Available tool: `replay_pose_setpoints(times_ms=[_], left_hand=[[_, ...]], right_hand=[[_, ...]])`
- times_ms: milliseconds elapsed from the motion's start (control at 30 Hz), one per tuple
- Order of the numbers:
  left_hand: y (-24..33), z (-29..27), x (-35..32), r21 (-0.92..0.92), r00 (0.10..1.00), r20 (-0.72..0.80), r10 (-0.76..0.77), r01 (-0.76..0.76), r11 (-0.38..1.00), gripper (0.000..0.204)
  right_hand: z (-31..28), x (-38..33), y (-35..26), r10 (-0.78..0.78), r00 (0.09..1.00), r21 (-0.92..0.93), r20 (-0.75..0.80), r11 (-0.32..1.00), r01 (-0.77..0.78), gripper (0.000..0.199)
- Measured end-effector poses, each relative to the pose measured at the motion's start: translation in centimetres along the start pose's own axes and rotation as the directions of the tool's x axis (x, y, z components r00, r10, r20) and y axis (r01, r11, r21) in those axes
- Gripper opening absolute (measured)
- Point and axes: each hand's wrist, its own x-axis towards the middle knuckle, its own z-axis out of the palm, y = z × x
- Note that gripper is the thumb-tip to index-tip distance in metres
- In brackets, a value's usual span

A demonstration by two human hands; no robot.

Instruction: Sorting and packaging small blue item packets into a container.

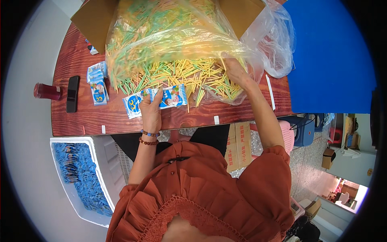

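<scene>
Looking at blue-and-white packets in left hand, closed on them, thumb on top near the middle; apparently two, overlapping end to end. Long axis mostly left-right, right end tipped slightly away from the body. Right hand beyond and to the right of packets, fingertips at right side of the pile of coloured sticks, clearly apart from packets. Fingers bunched narrow, seemingly at one yellow stick; cannot tell whether gripped or just touched. Key relation: packets left of right hand and closer to body, pile directly behind packets, right hand already at the sticks. Stick axes mixed, many slanting, a few poking out toward the near table edge by the packets' right end. Main obstruction: clear bag draped over far part of pile, loose film right by the right fingers. Behind that, cardboard box. Far right, crumpled clear bag; white strip beside right forearm. Off to the left on red-brown table: packet stack, black phone, red cup. Lower left, below table edge: white foam box with blue wrappers inside.
</scene>
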Motion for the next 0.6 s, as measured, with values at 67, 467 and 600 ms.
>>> replay_pose_setpoints(times_ms=[67,467,600], left_hand=[[0.0,-0.2,-0.1,0.0,1.0,0.021,-0.011,0.01,1.0,0.017],[-0.4,2.1,-0.2,-0.094,0.994,0.054,-0.097,0.101,0.99,0.012],[-1.0,2.5,-0.1,-0.111,0.987,0.033,-0.159,0.162,0.98,0.013]], right_hand=[[-0.4,-0.4,-0.9,0.344,0.934,0.52,-0.101,0.818,-0.246,0.018],[0.9,-0.2,-1.2,0.591,0.802,0.962,0.085,-0.258,0.088,0.025],[2.0,-0.8,-0.5,0.533,0.843,0.892,0.069,-0.412,0.187,0.017]])
